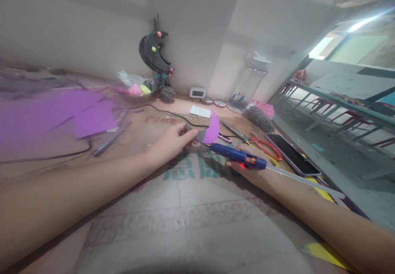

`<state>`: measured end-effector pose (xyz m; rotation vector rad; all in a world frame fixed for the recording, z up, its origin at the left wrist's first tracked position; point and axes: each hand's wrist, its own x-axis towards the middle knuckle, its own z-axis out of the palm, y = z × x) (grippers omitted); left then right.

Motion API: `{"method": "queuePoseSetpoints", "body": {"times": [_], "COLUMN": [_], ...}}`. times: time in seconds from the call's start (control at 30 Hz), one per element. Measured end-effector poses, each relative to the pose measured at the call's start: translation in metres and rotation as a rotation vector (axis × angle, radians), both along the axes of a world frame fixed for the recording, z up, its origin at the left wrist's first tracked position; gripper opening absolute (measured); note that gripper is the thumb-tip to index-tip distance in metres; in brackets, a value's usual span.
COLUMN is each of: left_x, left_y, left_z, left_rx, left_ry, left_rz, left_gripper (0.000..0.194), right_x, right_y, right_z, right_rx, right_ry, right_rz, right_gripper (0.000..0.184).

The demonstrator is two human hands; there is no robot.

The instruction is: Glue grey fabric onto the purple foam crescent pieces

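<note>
My left hand (pixel 177 138) pinches a purple crescent-shaped paper cutout (pixel 212 129) whose lower end is wrapped in grey yarn (pixel 201 135). In my right hand (pixel 243 159) is a blue glue gun (pixel 236 155), its fingers closed round the handle. The gun's tip points left at the lower end of the crescent, close to the yarn; whether they touch I cannot tell. A clear glue stick (pixel 305 179) sticks out of the gun's back, and a red light glows on it. Both hands are above a printed cardboard sheet (pixel 182 216).
Red-handled scissors (pixel 267 147), a phone (pixel 293 154) and a grey yarn ball (pixel 260 117) lie to the right. At the back stand a bottle (pixel 248 84), a small clock (pixel 198 92) and a dark crescent decoration (pixel 152 52). Purple paper (pixel 94 119) and a black cord (pixel 46 158) lie left.
</note>
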<state>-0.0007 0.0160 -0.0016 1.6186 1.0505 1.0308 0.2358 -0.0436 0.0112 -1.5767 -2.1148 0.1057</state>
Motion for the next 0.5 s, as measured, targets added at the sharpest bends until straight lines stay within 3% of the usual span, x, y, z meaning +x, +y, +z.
{"method": "queuePoseSetpoints", "body": {"times": [0.5], "left_x": [0.0003], "left_y": [-0.0017], "left_z": [0.0023], "left_rx": [-0.001], "left_ry": [0.011], "left_rz": [-0.009], "left_gripper": [0.022], "right_x": [-0.0068], "right_y": [-0.0056], "right_z": [0.0069], "right_rx": [-0.047], "right_ry": [0.034], "right_rz": [-0.037], "right_gripper": [0.02]}}
